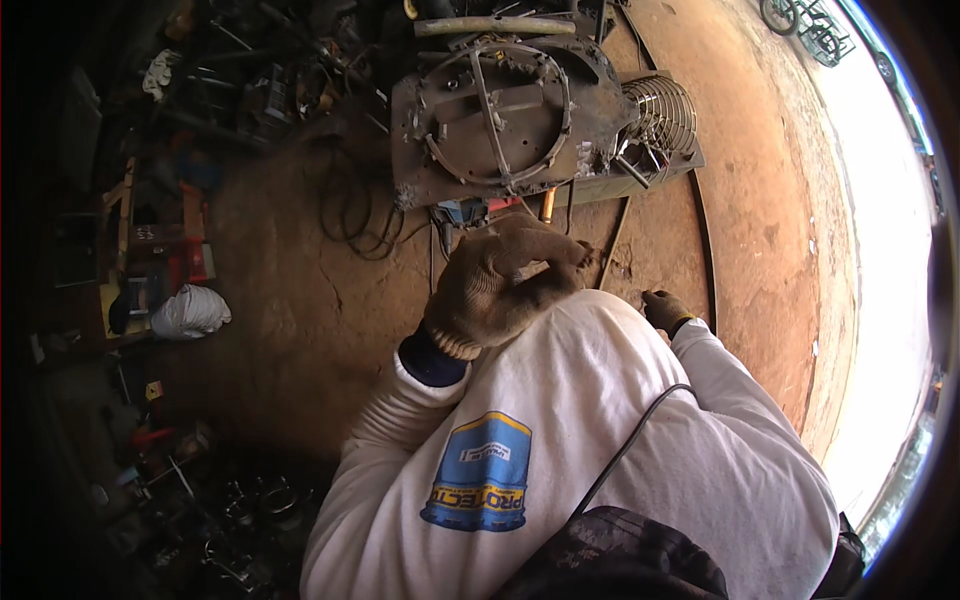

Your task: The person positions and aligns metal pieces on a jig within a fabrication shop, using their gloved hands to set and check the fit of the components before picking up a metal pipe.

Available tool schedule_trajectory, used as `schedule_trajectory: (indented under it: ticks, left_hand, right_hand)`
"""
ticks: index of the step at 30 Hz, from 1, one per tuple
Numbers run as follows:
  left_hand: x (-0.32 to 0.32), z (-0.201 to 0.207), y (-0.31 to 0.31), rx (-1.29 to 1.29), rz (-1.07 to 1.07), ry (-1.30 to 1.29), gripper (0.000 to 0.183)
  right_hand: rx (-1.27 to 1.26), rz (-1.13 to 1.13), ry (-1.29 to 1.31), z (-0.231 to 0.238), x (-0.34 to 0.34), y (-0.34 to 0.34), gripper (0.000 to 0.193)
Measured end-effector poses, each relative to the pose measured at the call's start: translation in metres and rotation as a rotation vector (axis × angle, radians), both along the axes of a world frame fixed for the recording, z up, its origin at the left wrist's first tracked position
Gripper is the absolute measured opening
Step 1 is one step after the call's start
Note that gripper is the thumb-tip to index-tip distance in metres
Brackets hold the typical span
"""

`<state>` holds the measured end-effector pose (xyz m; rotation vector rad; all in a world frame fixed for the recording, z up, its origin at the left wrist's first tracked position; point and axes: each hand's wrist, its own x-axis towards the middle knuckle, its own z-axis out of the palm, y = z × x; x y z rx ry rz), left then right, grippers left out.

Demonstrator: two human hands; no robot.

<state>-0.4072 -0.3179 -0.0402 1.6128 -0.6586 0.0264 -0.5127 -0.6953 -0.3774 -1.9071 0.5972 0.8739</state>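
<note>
My left hand, in a brown work glove with a ribbed cuff, is raised in front of my body. Its fingers and thumb curl toward each other at the tips, leaving a small gap; whatever they may pinch does not show. Lower and further right, my right hand wears a similar dark glove and is closed near the ground. My white shirt partly hides it, and anything in its grip cannot be made out. Beyond the left hand stands a rusty metal bench with a metal ring and a crossing bar on top.
A round wire guard sits at the bench's right end. Below the bench edge lies a blue power tool. Dark cable loops on the dirt floor. Long metal bars lie rightward. Scrap and tools crowd the left; a white sack sits there.
</note>
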Motion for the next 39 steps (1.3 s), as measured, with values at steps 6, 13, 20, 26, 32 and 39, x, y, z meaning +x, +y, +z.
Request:
schedule_trajectory:
  ticks: [6, 13, 20, 26, 32, 39]
  left_hand:
    - [0.002, 0.063, -0.023, -0.305, -0.343, -0.174, 0.025]
    - [0.000, 0.087, -0.040, -0.414, -0.486, -0.260, 0.028]
    - [-0.002, 0.090, -0.046, -0.433, -0.539, -0.253, 0.028]
    - [0.007, 0.088, -0.045, -0.416, -0.543, -0.235, 0.028]
    - [0.012, 0.042, -0.026, -0.223, -0.261, 0.070, 0.026]
    - [0.025, -0.048, 0.015, 0.087, 0.231, 0.350, 0.013]
  right_hand:
    - [-0.021, -0.018, 0.039, 0.028, 0.016, 0.021, 0.044]
    - [-0.045, -0.055, 0.100, 0.028, 0.026, 0.028, 0.045]
    - [-0.019, -0.093, 0.129, 0.010, 0.013, 0.018, 0.044]
    - [0.040, -0.128, 0.151, 0.003, 0.009, 0.014, 0.040]
    - [-0.017, -0.077, 0.123, 0.027, 0.033, 0.026, 0.043]
    - [0.011, -0.064, 0.151, 0.021, 0.038, 0.026, 0.046]
